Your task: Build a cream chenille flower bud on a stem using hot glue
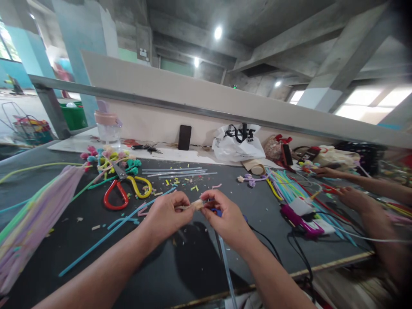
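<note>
Peach tuft (198,204): looks small, soft, rounded
Left hand (170,210): pinches peach tuft, fingertips together
Right hand (225,213): grips tuft's opposite side
Scissors (122,175): lie toward ten o'clock, metal-bladed

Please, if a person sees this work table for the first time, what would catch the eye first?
Probably the metal scissors with one red and one yellow handle, left of centre on the dark tabletop. Next, the thick bundle of fuzzy pastel stems at the left edge. In the centre, the bare left hand and right hand pinch a small, peach-coloured fuzzy piece.
</note>
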Tool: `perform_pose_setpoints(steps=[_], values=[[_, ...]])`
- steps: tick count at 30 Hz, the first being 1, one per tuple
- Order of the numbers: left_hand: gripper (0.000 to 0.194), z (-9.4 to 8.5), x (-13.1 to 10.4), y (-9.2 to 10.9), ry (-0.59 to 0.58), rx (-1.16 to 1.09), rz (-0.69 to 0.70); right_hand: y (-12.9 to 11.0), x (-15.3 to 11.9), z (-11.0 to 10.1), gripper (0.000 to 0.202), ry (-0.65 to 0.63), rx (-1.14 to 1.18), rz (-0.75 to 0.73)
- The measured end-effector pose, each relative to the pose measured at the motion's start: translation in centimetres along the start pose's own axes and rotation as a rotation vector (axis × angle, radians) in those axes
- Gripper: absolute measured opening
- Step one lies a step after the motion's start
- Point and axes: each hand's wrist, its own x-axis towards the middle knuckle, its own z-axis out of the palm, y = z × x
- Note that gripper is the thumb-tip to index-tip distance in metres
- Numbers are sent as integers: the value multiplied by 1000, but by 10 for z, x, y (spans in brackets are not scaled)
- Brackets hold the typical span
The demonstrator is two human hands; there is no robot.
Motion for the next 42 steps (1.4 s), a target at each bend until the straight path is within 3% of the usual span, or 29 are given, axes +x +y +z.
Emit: perform_pose_setpoints(steps=[11, 25, 29, 35, 42], values=[[31, -2, -2, 3, 28, 96, 4, 1, 1, 5, 11, 1, 126, 74], [20, -1, -2, -1, 40, 200, 30, 3, 1, 13, 7, 79, -48, 33], [16, -1, -2, -2, 30, 168, 13, 4, -1, 12, 17, 101, -46, -63], [13, 0, 1, -3, -43, -35, -43, 6, -4, 9, 20, 102, -170, -405], [17, 0, 2, -6, -58, -88, -53, 6, -3, 10, 16, 105, -210, -374]])
